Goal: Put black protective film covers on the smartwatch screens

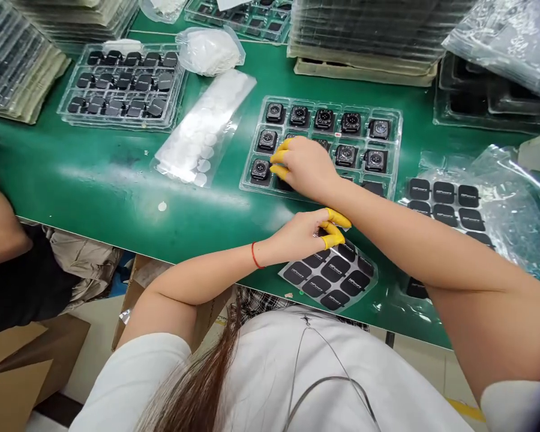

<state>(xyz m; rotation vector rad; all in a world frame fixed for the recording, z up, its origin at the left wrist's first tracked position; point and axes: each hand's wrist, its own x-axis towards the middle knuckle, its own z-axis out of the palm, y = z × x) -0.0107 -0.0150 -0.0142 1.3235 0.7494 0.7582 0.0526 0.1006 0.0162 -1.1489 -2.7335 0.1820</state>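
Note:
My right hand [306, 167], with yellow finger cots, reaches over a clear plastic tray [398, 129] of black smartwatches. Its thumb and fingertips are apart, close by the watch [260, 170] in the front left compartment, and I see nothing between them. The hand hides several compartments. Below my right wrist is my left hand [303, 235], also in yellow finger cots, its fingers bent in toward the thumb. A small pale edge shows at those fingertips, too small to name. Partly under this hand lies a sheet of black printed stickers [337, 268].
Left of the watches, a strip of round clear stickers [198, 135] lies beside a tray of black pieces [121, 84]. Stacked trays [369, 36] stand behind. More black stickers [444, 193] and crumpled film [517, 198] are at right. A person's arm [2, 225] is at left.

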